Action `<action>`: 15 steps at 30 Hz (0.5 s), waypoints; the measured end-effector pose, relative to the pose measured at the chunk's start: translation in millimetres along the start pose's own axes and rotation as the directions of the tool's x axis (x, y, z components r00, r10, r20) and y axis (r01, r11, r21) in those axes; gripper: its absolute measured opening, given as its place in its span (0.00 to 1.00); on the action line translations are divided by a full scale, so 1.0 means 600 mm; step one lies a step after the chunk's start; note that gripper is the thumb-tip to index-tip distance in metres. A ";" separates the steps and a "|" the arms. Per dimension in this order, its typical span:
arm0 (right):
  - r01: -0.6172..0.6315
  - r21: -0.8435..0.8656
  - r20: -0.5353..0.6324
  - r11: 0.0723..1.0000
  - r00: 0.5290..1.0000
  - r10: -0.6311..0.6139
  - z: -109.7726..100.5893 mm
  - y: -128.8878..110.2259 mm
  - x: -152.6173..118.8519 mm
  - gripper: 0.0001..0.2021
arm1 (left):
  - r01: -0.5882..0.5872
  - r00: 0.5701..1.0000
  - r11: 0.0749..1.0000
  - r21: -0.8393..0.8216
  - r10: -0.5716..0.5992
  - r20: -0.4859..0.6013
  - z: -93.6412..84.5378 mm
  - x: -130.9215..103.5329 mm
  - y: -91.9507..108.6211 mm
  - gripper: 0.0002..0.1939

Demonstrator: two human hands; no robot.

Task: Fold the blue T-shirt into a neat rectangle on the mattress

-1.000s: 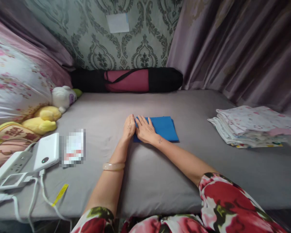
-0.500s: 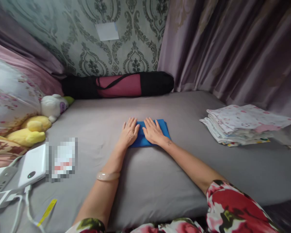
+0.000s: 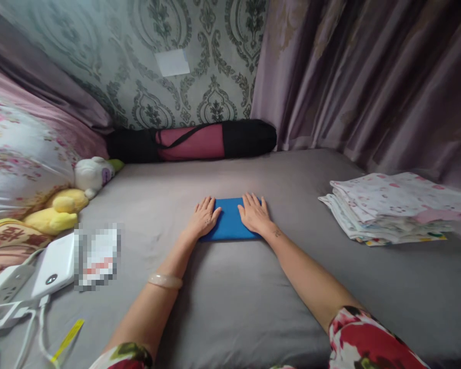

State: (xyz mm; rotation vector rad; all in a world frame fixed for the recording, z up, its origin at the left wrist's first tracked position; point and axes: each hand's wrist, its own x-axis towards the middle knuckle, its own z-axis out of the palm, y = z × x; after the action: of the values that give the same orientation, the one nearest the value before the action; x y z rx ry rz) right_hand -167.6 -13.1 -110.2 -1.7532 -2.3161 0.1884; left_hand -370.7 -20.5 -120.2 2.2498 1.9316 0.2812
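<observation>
A flat blue folded cloth (image 3: 229, 219) lies on the grey bed sheet in front of me. My left hand (image 3: 205, 217) rests flat along its left edge, fingers stretched out and the thumb on the cloth. On the right edge lies my right hand (image 3: 254, 212), palm down with fingers extended. Between the two hands the blue surface shows smooth. A pale bangle (image 3: 165, 281) circles my left forearm.
To the right is a stack of folded printed cloths (image 3: 399, 205). A black and red long bag (image 3: 192, 142) lies along the wall. On the left are plush toys (image 3: 57, 212), a white power bank (image 3: 57, 261), a power strip (image 3: 7, 287), cables and a blurred packet (image 3: 98, 256).
My hands have spread apart, the right one sliding rightward to the edge, so more of the blue cloth shows between them. The view has tilted up slightly.
</observation>
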 end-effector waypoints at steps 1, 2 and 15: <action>-0.008 0.004 0.002 1.000 1.000 0.008 -0.001 0.003 0.002 0.29 | 0.009 1.000 1.000 -0.018 -0.009 0.001 -0.003 0.005 -0.003 0.30; -0.015 0.007 -0.001 1.000 1.000 0.015 -0.002 0.006 0.003 0.28 | 0.018 1.000 0.999 -0.038 -0.018 0.001 -0.007 0.012 -0.007 0.29; -0.042 0.025 -0.098 0.999 0.994 0.044 -0.018 0.030 0.019 0.19 | 0.085 0.958 0.932 -0.351 0.020 0.285 -0.088 0.092 -0.061 0.27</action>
State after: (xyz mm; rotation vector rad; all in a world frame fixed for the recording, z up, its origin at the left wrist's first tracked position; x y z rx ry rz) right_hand -150.8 2.7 -103.1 -1.7613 -2.2005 0.1325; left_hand -410.6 39.4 -75.9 1.8998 1.6159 0.2652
